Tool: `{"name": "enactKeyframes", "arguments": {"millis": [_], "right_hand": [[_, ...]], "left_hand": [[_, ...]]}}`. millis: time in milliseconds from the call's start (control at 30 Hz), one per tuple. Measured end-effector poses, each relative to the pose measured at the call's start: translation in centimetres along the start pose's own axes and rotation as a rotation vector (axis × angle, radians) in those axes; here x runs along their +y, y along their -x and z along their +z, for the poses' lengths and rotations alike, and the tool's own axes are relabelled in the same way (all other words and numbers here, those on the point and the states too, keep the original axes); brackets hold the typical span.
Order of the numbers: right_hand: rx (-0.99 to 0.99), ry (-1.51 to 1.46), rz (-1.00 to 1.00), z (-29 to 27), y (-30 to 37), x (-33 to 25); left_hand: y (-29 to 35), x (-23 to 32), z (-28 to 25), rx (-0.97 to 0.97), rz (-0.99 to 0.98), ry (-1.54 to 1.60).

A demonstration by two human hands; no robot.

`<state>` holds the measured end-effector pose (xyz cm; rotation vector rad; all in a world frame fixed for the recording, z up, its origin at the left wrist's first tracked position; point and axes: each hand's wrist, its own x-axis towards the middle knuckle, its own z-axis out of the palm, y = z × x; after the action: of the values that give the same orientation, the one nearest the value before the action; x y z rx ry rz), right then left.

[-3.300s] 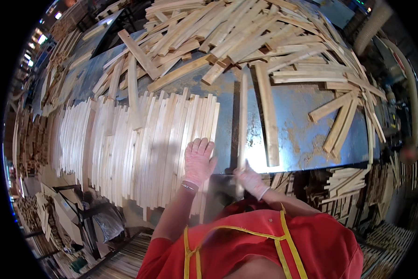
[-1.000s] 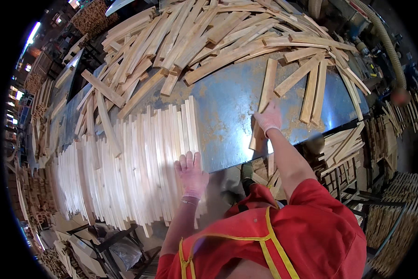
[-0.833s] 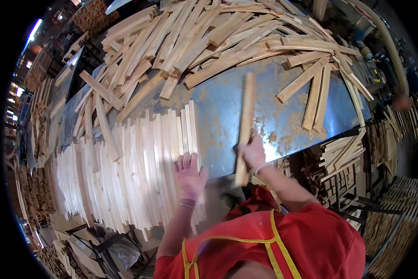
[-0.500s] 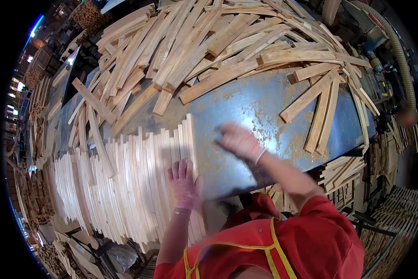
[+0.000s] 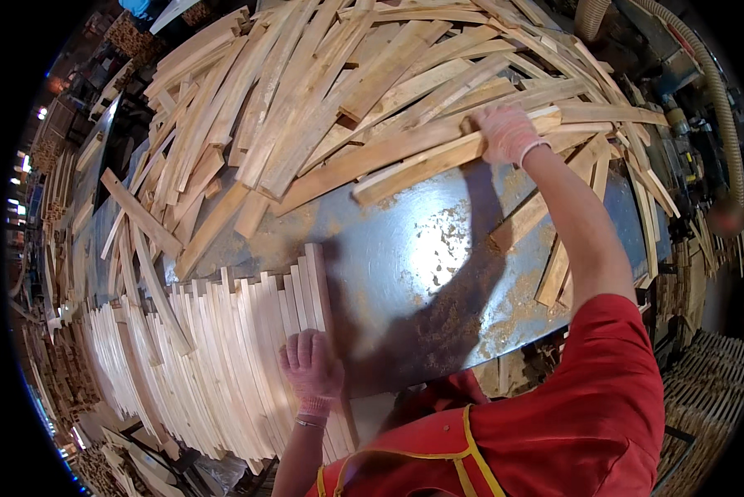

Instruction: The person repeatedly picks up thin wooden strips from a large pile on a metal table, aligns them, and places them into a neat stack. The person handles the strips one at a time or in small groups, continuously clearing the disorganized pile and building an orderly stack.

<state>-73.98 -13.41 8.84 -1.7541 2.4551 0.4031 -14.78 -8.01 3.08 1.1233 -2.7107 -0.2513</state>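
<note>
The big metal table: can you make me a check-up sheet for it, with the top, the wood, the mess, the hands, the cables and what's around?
Surface: metal table, shiny, with brown dusty patches.
Wood: a row of pale sticks side by side at the left; a jumbled pile of planks at the far side.
Mess: loose sticks lie slanted over the row's far ends.
Left hand: gloved, flat on the row near its right end.
Right hand: gloved, closed over a plank at the pile's near edge.
Cables: nothing seen for sure.
Surroundings: a ribbed hose and stacked wood at the right.
</note>
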Motion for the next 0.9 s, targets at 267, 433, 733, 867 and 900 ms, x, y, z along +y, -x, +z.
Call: {"name": "enactKeyframes", "arguments": {"millis": [267, 433, 733, 867, 900], "right_hand": [[-0.538, -0.518, -0.156, 6.0, 19.6, -10.9], [-0.418, -1.014, 0.217, 4.8, 29.7, -19.8], [-0.434, -1.035, -0.310, 6.3, 35.1, -37.8], [-0.013, -0.700, -0.077, 6.8, 32.2, -21.9], [0.117, -0.469, -0.014, 8.1, 31.9, -16.2]], "left_hand": [[0.0, 0.9, -0.9, 0.097, 0.044, -0.058], [2.5, -0.9, 1.0, 0.097, 0.032, -0.043], [2.1, 2.4, 1.3, -0.119, -0.043, -0.146], [3.0, 1.1, 2.1, -0.168, -0.029, -0.215], [2.8, 1.3, 1.7, -0.194, -0.055, -0.207]]}}
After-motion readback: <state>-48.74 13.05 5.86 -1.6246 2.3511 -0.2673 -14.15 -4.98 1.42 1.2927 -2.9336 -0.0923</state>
